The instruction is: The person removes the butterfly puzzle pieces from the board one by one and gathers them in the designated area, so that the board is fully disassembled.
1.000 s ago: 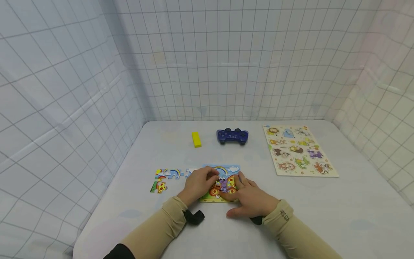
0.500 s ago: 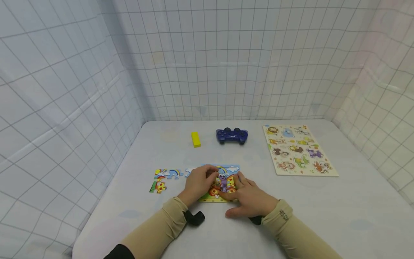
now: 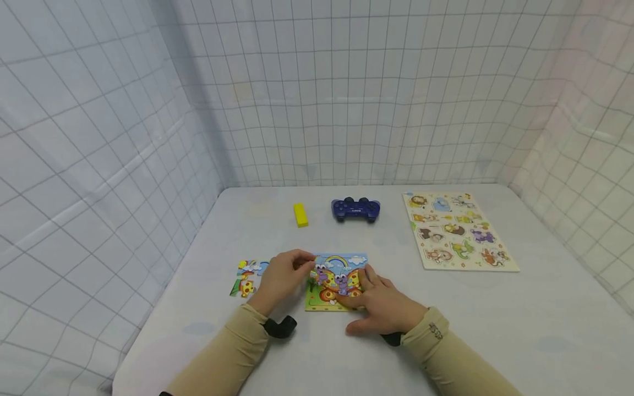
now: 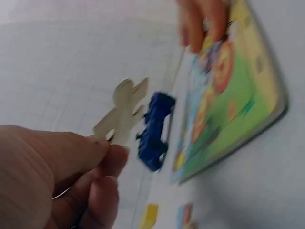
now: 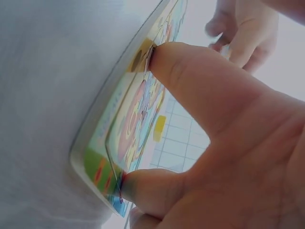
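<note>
- Head view shows your left hand (image 3: 282, 279) at the left edge of the butterfly puzzle board (image 3: 317, 306), thumb and finger pinching one jigsaw piece (image 4: 125, 107).
- That piece is up off the board, in front of its left part from where you look; its purple-faced butterfly picture faces you, and its pale back shows in the left wrist view.
- Your right hand (image 3: 388, 307) rests on the right part of the board, its fingers spread apart and fingertips touching the surface.
- Loose jigsaw pieces (image 3: 246, 283) lie to the left of the board, partly hidden behind your left hand.
- Beyond the board, well apart from it, you have a yellow block (image 3: 301, 215) and a dark blue gamepad (image 3: 355, 209).
- Farther to the board's right lies an animal puzzle board (image 3: 468, 263).
</note>
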`<state>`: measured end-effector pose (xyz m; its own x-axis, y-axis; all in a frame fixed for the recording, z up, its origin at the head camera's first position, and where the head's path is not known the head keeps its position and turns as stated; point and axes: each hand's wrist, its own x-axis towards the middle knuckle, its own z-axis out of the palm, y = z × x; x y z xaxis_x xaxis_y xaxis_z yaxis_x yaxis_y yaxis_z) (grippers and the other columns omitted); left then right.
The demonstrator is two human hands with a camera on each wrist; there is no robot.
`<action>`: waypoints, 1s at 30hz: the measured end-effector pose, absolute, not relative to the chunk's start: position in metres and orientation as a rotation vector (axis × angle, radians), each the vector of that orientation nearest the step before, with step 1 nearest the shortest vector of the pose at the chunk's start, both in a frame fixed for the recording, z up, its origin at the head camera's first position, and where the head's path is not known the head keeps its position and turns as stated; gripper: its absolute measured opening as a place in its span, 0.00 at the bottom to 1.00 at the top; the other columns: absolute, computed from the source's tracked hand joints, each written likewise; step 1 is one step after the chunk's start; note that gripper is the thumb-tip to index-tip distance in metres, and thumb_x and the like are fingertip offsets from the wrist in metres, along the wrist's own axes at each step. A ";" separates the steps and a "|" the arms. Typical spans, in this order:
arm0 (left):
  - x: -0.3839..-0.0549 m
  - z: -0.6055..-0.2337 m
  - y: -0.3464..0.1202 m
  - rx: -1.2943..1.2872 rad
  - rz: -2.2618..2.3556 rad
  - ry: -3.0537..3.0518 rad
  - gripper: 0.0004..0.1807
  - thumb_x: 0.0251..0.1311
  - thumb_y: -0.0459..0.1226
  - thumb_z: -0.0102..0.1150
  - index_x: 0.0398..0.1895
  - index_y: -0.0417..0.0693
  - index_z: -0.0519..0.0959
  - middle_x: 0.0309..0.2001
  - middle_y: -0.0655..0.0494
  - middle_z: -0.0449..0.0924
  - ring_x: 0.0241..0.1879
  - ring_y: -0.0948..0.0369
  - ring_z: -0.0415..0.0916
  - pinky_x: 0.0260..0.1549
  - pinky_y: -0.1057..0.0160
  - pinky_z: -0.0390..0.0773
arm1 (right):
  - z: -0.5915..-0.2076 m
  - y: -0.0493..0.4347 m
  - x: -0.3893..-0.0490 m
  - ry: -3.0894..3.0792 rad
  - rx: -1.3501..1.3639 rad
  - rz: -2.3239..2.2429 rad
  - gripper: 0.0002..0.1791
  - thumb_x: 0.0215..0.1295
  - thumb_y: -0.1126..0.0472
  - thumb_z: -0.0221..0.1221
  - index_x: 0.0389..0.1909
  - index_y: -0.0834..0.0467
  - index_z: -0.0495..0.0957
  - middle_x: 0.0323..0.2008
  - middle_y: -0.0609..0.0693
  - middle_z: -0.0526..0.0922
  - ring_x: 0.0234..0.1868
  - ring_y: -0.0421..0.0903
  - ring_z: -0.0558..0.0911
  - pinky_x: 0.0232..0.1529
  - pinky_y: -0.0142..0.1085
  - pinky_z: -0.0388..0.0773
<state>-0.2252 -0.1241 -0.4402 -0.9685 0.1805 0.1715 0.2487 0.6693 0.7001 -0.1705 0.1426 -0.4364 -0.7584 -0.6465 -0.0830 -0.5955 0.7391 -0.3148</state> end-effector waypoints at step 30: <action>-0.211 -0.437 -0.233 -0.341 -0.912 -3.076 0.06 0.63 0.43 0.68 0.40 0.55 0.87 0.35 0.64 0.86 0.39 0.64 0.81 0.40 0.57 0.78 | -0.435 0.142 -0.169 2.730 -0.941 -0.426 0.37 0.63 0.30 0.63 0.72 0.37 0.72 0.76 0.77 0.51 0.79 0.76 0.42 0.73 0.67 0.52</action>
<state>-0.2114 -0.2332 -0.4366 -0.9741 0.2249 -0.0211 0.1771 0.8181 0.5472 -0.1688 0.1420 -0.4349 -0.7701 -0.6277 -0.1140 -0.5632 0.7528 -0.3407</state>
